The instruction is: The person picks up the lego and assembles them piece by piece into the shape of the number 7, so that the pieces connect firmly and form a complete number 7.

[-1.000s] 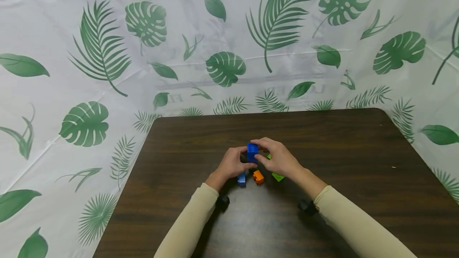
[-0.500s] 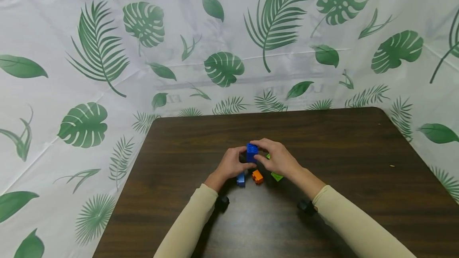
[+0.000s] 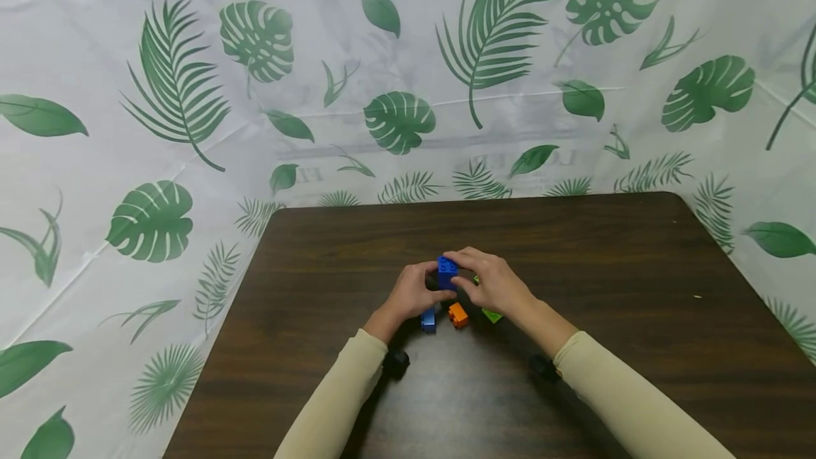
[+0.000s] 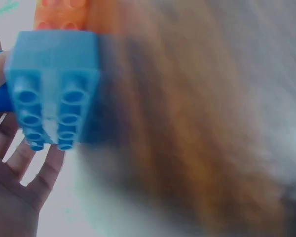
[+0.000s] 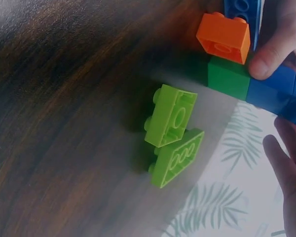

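Note:
A stack of toy building bricks (image 3: 448, 273) stands upright between the two hands, mid-table. It has dark blue bricks (image 5: 271, 86) above a green brick (image 5: 229, 78) at its foot. The left hand (image 3: 408, 294) grips the stack from the left, its thumb low near the green brick. From the right, the right hand (image 3: 497, 282) holds the upper blue part, fingers over the top edge and thumb on the near face. A light blue brick (image 3: 428, 320) and an orange brick (image 3: 457, 315) lie just in front. Whether the stack touches the table cannot be told.
Two lime green bricks (image 5: 170, 116) lie on their sides beneath the right hand, partly hidden in the head view. The dark wooden table (image 3: 331, 246) backs onto a white leaf-print sheet (image 3: 331, 20). Black wrist cameras sit under both wrists.
Both hands keep their hold on the brick stack. The right hand's fingers shift very slightly over its top; the loose bricks stay put.

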Available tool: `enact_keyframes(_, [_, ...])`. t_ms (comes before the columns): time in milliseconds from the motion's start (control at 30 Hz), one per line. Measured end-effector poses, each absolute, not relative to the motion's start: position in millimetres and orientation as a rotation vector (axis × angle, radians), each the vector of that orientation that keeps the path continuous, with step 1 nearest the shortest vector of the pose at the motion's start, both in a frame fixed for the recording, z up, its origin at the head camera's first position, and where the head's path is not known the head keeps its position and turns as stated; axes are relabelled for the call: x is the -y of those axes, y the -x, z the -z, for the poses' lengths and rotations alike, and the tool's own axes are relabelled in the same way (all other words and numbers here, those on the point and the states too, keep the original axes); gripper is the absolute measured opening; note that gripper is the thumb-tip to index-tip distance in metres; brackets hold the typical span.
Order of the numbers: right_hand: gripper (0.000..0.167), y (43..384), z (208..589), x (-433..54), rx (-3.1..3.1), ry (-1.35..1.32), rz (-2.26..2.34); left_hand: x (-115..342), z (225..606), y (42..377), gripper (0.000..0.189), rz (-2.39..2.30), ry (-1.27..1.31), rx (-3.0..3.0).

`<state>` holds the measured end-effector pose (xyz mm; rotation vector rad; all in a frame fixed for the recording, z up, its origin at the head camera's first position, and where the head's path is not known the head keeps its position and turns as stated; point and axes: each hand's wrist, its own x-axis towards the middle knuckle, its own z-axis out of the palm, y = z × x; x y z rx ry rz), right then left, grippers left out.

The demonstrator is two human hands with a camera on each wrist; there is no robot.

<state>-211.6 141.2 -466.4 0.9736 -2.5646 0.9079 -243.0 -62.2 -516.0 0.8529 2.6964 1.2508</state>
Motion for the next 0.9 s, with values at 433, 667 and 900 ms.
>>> enact_keyframes(433, [0.05, 211, 462, -142, 2.619, -0.979, -0.873, 65, 506, 245, 0.04, -1.414, -0.922, -2.634])
enact_keyframes(667, [0.05, 211, 460, -142, 2.625, -0.993, -0.884, 66, 504, 247, 0.035, -1.319, -0.978, -2.661])
enact_keyframes(900, [0.054, 211, 461, -142, 2.644, -0.989, -0.904, 67, 501, 249, 0.037, -1.212, -1.005, -2.68])
